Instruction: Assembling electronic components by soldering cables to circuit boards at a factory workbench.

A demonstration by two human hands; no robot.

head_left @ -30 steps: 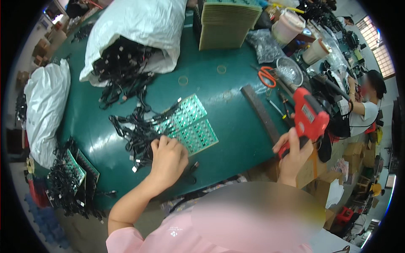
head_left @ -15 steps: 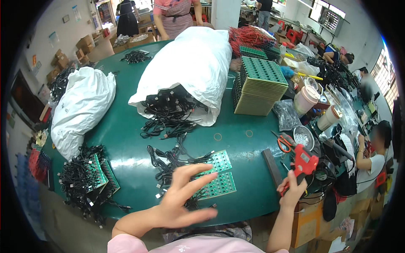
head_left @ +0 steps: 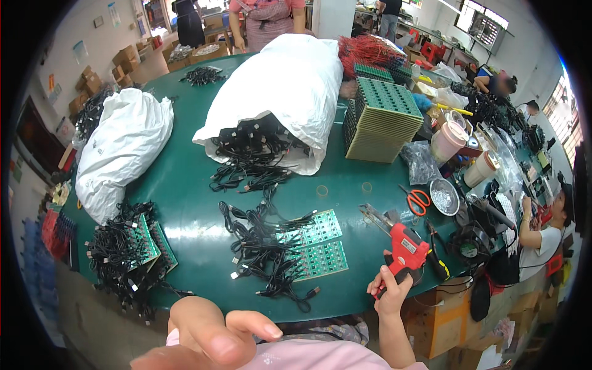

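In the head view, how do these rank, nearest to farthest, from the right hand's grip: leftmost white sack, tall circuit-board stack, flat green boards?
1. Flat green boards: just left.
2. Tall circuit-board stack: ahead, farther back.
3. White sack: far left.

Walled in white [head_left: 95, 46], with a dark doorway [head_left: 32, 132] at far left and stacked cardboard boxes [head_left: 126, 60] near the back. Broken at the rear by a white pillar [head_left: 333, 26]. Lit through a grilled window [head_left: 564, 114] at right and by a ceiling tube light [head_left: 449, 6]. Furnished with a green-topped worktable [head_left: 197, 271] and red stools [head_left: 430, 49]; floored [head_left: 80, 302] in dull grey.
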